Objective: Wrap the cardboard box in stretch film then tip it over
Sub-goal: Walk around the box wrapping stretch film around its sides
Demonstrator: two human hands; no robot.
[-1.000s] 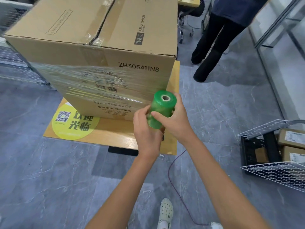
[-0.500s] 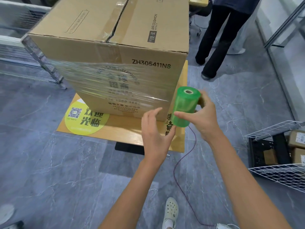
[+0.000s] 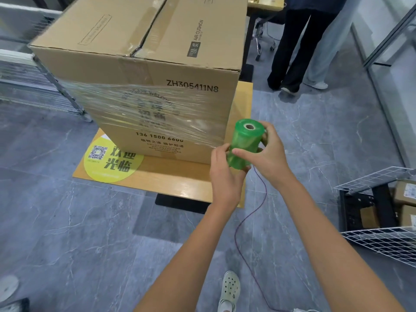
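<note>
Both hands grip the green stretch-film roll (image 3: 245, 144), left hand (image 3: 225, 174) low, right hand (image 3: 267, 154) beside, just right of the film-wrapped cardboard box (image 3: 157, 86).

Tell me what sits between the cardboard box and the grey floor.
A wooden board with a yellow round sticker lies under the cardboard box, on a black base; the head view shows it.

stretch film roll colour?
Translucent green roll of stretch film, pale core; the head view shows it best.
</note>
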